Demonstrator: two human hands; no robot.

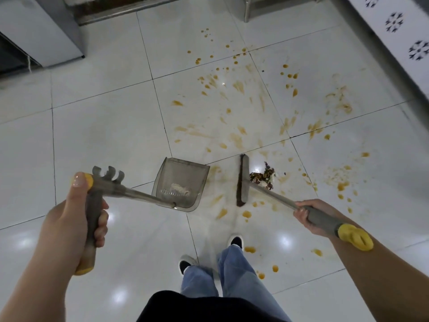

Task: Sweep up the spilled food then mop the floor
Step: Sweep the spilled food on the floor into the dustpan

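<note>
Both bare forearms reach forward. The left hand (76,212) curls round a grey grip, thumb on top; the right hand (311,216) wraps a grey handle, wrist angled inward.

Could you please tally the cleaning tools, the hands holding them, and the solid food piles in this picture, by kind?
Dustpan: 1
Broom: 1
Hands: 2, left hand and right hand
Food piles: 2, pile on floor and scraps in pan
Total: 6
</note>
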